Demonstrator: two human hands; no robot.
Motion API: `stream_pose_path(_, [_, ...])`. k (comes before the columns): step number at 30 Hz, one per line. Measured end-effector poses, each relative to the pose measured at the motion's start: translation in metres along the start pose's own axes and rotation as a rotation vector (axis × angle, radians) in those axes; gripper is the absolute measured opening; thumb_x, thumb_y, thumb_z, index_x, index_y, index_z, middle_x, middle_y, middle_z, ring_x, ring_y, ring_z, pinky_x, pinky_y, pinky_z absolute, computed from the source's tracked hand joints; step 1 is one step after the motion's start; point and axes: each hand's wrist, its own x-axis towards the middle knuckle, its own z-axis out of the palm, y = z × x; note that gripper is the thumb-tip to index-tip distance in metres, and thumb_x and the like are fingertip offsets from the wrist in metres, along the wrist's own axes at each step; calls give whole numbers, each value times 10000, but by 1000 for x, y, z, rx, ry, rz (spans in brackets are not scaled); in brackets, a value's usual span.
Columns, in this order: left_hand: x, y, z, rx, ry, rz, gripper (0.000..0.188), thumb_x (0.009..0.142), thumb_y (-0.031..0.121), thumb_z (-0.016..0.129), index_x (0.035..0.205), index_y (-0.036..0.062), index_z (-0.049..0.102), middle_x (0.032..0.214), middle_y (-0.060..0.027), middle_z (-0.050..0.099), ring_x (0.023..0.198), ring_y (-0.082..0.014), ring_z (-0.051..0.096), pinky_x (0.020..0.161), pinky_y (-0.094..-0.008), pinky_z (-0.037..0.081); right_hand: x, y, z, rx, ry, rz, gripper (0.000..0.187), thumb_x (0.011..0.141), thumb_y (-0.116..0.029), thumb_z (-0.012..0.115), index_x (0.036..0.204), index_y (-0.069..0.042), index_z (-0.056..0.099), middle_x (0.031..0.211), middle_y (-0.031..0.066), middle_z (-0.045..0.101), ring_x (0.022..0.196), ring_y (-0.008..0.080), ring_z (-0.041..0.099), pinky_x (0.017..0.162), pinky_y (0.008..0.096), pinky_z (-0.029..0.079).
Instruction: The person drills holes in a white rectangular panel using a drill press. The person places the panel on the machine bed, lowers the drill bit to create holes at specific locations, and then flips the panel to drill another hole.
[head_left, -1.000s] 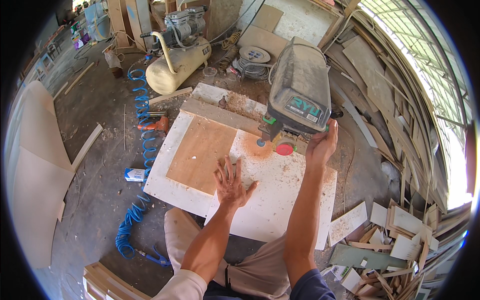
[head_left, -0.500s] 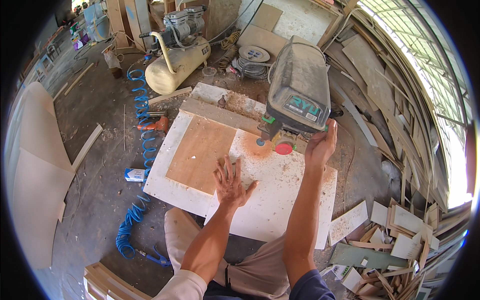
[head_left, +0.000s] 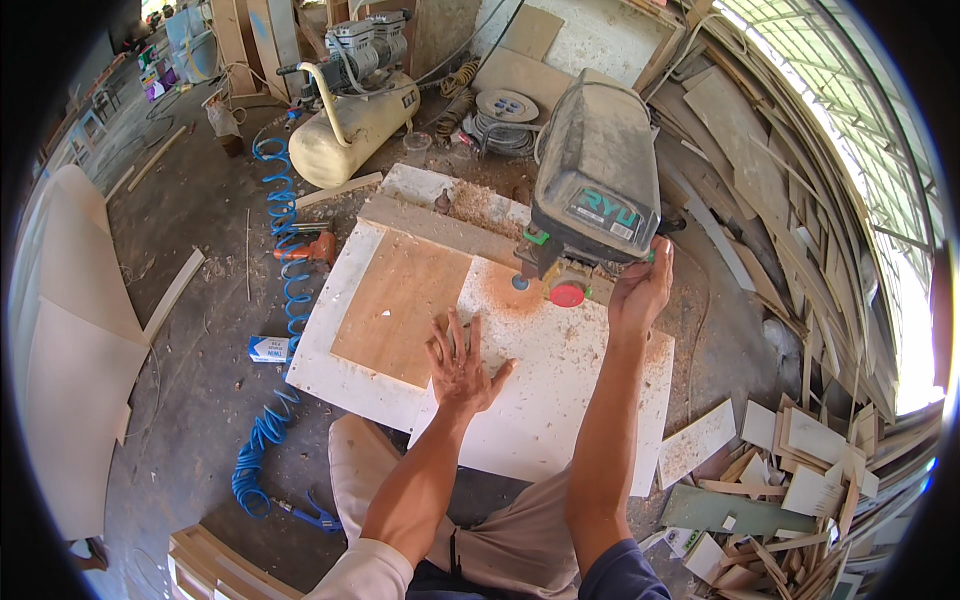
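A drill press (head_left: 600, 170) with a dusty dark cover stands over the far side of a white board (head_left: 530, 420). My right hand (head_left: 640, 290) is closed around the feed handle at the right of the press; its palm hides most of the handle. Below the head, the bit (head_left: 520, 283) meets the board amid reddish-brown sawdust. My left hand (head_left: 462, 370) lies flat with fingers spread, across the white board and the edge of a brown wood panel (head_left: 400, 310). A wooden strip (head_left: 440, 228) runs behind both pieces.
A cream air compressor (head_left: 350, 130) and a cable reel (head_left: 505, 110) stand behind. A coiled blue air hose (head_left: 262, 440) trails along the left floor, near an orange drill (head_left: 318, 248) and a small box (head_left: 270, 348). Scrap boards (head_left: 790, 470) pile up at right.
Both hands and the drill press keep nearly the same positions. A small dark shape, perhaps a foot, has appeared at the lower left edge.
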Motion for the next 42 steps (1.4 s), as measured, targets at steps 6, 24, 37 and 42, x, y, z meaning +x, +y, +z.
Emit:
stream_pose_path(6, [0, 0, 3, -12, 13, 3, 1056, 928, 821, 403, 1673, 132, 112, 1714, -250, -22, 1553, -525, 55, 1215, -654, 154, 1, 4, -6, -11, -25, -14, 237, 1109, -261, 527, 940, -107, 590, 908, -53, 525, 702, 19, 369, 665, 193, 339])
stream_pose_path(24, [0, -1, 4, 2, 31, 8, 1053, 930, 821, 392, 1671, 121, 129, 1715, -252, -27, 1552, -528, 57, 1214, -660, 144, -6, 2, -2, 11, -21, -22, 226, 1110, -252, 527, 960, -93, 586, 926, -36, 526, 770, 37, 424, 720, 201, 373])
stream_pose_path(37, [0, -2, 6, -38, 49, 19, 1051, 932, 801, 425, 1670, 116, 122, 1713, -260, -28, 1548, -537, 54, 1207, -670, 139, -8, 4, -5, -14, -21, -34, 219, 1112, -246, 522, 973, -91, 590, 930, -30, 540, 788, 63, 440, 748, 213, 386])
stream_pose_path(42, [-1, -1, 5, -21, 48, 16, 1052, 932, 800, 429, 1669, 116, 124, 1713, -261, -24, 1546, -539, 60, 1201, -668, 155, -9, 4, -5, -10, -15, -42, 219, 1111, -250, 527, 974, -91, 590, 929, -32, 542, 786, 63, 436, 748, 216, 385])
